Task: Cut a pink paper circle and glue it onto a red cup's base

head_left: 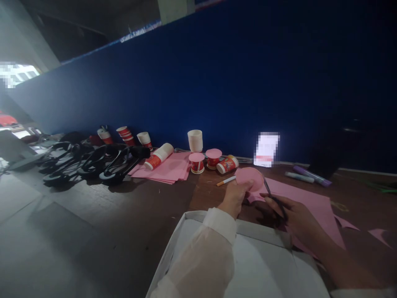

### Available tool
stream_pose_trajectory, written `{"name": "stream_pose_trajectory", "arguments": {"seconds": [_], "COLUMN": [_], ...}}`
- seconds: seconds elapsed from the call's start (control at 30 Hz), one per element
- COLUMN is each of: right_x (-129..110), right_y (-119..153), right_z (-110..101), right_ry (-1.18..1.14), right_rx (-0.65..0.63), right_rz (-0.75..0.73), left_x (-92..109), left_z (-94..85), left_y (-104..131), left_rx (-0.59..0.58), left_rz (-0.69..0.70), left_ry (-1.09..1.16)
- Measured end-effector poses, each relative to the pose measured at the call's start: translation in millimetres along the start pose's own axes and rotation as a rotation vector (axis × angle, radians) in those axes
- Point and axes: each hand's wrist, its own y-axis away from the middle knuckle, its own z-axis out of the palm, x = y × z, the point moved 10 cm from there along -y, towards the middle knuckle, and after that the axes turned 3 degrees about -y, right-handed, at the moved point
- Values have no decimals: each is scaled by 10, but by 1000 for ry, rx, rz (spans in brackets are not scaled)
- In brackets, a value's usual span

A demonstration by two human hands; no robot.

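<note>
My left hand (pixel 237 193) is closed on a round piece of pink paper (pixel 249 177), its thumb lying on top near the lower edge. A pair of scissors (pixel 270 192) is in my right hand (pixel 293 211), with fingers wrapped round the dark handles. The blades point up and touch or lie close to the right edge of the pink disc. Under both hands lies a larger pink sheet (pixel 313 203). A white stick with an orange end, like a cigarette (pixel 226 181), rests just left of the disc.
A white box (pixel 260 260) sits in front of me. Beyond it are paper cups (pixel 197 165), some topped with pink discs, a tall cup stack (pixel 195 140) and pink sheets (pixel 169 171). Black headsets (pixel 120 165) stand left; a lit phone (pixel 266 149), markers (pixel 312 176) and paper scraps (pixel 381 236) lie right.
</note>
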Motion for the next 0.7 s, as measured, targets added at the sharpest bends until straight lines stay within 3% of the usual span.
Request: {"name": "stream_pose_trajectory", "arguments": {"seconds": [0.43, 0.7], "right_x": [25, 162], "right_y": [48, -33], "right_z": [18, 31], "right_ry": [-112, -133], "right_rx": [25, -27], "right_rz": [85, 89], "left_x": [44, 40], "left_z": [-2, -8], "left_y": [11, -33], "left_rx": [-3, 7], "left_rz": [-1, 17], "left_ry": [-12, 34]}}
